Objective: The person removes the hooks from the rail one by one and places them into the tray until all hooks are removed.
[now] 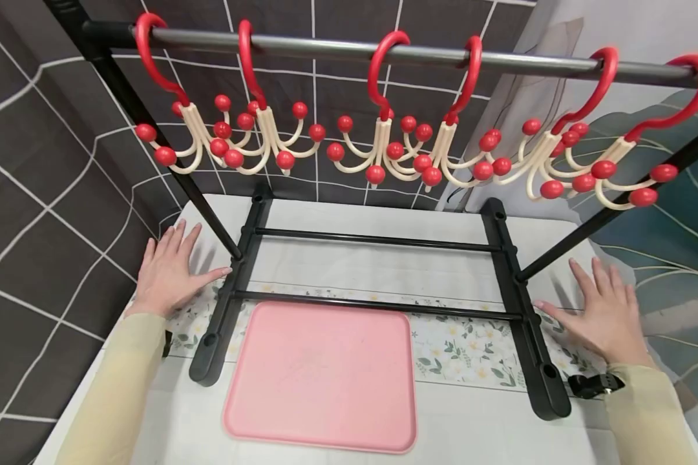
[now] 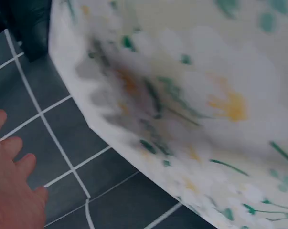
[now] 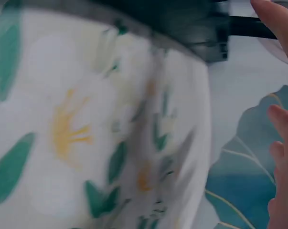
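Observation:
My left hand [image 1: 169,274] is spread with straight fingers beside the left foot [image 1: 223,323] of a black rack, its thumb close to that foot. On the other side my right hand [image 1: 607,313] lies spread beside the right foot [image 1: 526,336]. Neither hand holds anything. From the rack's top bar [image 1: 337,48] hang several cream multi-arm hangers [image 1: 265,132] with red hooks and red ball tips. The wrist views catch only part of the left hand [image 2: 12,188] and the right hand [image 3: 286,176], near the cloth's edge.
A pink tray [image 1: 322,374] lies flat between the rack's feet, toward the front. White cloth with a floral band [image 1: 465,352] covers the table. Dark grid-patterned fabric [image 1: 41,258] stands at the left and back; a blue-green patterned curtain [image 1: 686,258] hangs at the right.

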A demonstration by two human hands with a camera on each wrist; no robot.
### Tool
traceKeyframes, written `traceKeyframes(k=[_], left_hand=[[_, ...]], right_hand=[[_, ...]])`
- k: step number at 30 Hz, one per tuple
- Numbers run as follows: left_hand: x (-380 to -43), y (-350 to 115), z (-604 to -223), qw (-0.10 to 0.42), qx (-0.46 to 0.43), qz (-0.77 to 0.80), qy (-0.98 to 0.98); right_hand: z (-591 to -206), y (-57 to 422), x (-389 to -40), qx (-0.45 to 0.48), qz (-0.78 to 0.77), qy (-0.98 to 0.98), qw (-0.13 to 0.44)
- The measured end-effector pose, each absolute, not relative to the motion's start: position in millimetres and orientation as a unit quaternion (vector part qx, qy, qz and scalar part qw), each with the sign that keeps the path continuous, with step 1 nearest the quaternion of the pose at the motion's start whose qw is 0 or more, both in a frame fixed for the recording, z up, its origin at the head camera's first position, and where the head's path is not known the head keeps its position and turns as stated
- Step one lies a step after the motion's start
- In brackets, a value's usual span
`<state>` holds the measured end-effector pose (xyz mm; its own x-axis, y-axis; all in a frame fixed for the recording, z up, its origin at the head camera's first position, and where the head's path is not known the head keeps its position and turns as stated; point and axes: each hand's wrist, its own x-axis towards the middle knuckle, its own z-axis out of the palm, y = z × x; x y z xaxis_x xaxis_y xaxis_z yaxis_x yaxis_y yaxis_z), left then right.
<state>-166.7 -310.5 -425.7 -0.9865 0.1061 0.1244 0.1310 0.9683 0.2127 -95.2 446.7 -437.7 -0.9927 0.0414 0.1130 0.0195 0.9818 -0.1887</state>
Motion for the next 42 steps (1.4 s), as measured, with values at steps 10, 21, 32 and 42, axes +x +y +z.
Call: traceKeyframes(k=[10, 21, 32, 42], left_hand=[[-174.8, -298.0, -389.9, 0.107, -0.043, -0.233, -0.966], [-185.6, -263.9, -364.2, 0.175, -0.023, -0.504, -0.845], [-189.7, -245.0, -358.8, 0.22, -0.036, -0.621, -0.751], [-192.4, -243.9, -362.9, 0.274, -0.02, -0.656, -0.703]], right_hand=[[-380.0, 430.1, -95.8, -0.03, 0.145, -0.978, 0.146], [-300.6, 385.0, -77.4, -0.171, 0.286, -0.864, 0.379], [-245.7, 341.6, -76.7, -0.124, 0.423, -0.808, 0.391], [-198.1, 321.3, -121.5, -0.114, 0.452, -0.789, 0.4]])
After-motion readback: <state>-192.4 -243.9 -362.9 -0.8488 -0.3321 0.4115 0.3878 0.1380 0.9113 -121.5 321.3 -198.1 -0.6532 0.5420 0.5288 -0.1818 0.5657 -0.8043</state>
